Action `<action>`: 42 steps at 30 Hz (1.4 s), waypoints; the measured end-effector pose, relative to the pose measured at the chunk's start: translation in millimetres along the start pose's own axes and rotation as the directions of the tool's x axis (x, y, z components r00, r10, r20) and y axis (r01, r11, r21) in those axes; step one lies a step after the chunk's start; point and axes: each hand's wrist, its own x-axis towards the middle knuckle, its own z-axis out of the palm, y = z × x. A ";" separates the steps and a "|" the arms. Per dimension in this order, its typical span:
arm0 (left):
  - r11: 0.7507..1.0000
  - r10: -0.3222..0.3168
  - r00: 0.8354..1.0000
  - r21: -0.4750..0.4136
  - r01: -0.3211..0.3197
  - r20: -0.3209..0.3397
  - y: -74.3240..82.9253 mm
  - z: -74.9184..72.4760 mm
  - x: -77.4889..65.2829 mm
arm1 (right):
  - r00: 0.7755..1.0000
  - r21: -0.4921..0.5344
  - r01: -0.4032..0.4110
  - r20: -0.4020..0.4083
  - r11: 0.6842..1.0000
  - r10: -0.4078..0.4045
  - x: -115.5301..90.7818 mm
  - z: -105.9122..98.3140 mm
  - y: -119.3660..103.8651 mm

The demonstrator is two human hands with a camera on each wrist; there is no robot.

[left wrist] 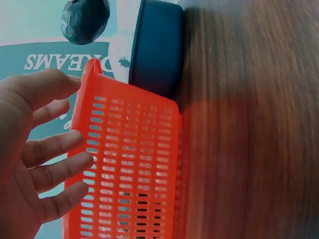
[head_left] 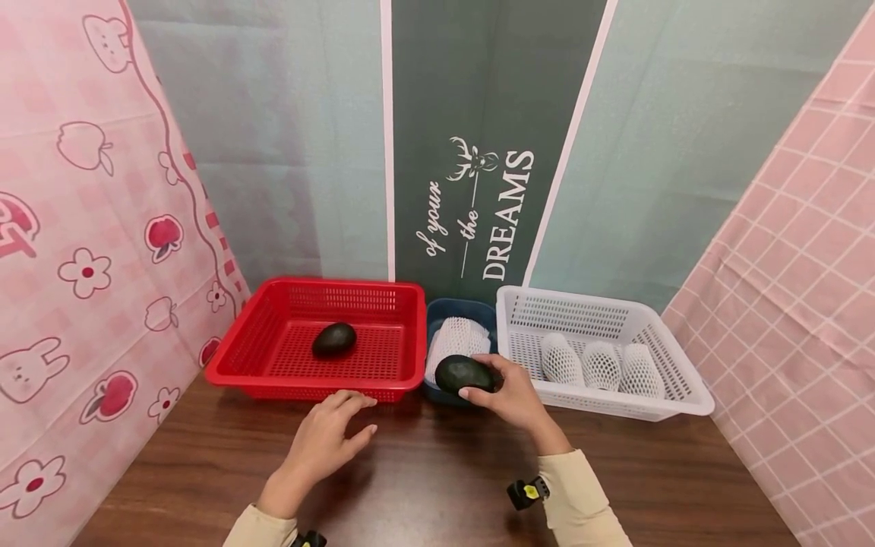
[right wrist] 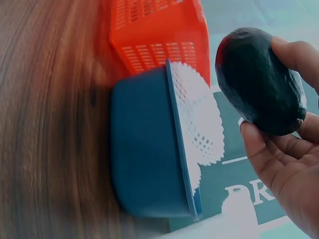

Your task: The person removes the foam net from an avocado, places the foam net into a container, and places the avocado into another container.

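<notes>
Held avocado (right wrist: 256, 82): oval, blackish green, glossy, slightly bumpy.

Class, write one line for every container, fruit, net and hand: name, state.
Red basket: upright, uncovered.
Lying avocado: unwrapped, in red basket.
Held avocado: unwrapped, off the table.
Right hand: gripping the held avocado.
Left hand: fingers apart, holding nothing.
Blue bin: upright, uncovered.
White netting: bunched in blue bin.
White basket: upright, uncovered.
Three nets: rounded, in white basket.

The head view is bright and fairly crisp, with soft sheen on the wooden tabletop (head_left: 424, 501), while both wrist views look hazier, the right one's white foam netting (right wrist: 200, 112) washed out and its avocado (right wrist: 256, 82) deeply dark.
</notes>
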 end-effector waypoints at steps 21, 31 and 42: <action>0.980 -0.154 0.981 0.147 0.136 0.117 -26.1 -21.0 -26.7 | 0.996 -0.028 0.084 0.002 0.996 -0.084 30.2 42.0 -27.0; 0.972 -0.204 0.972 0.142 0.186 0.118 -33.3 -25.9 -33.5 | 0.990 0.038 0.138 0.005 0.990 -0.138 44.4 63.1 -35.8; 0.970 -0.218 0.967 0.141 0.200 0.128 -36.6 -24.7 -36.6 | 0.990 0.039 0.129 0.050 0.991 -0.131 39.8 57.7 -32.5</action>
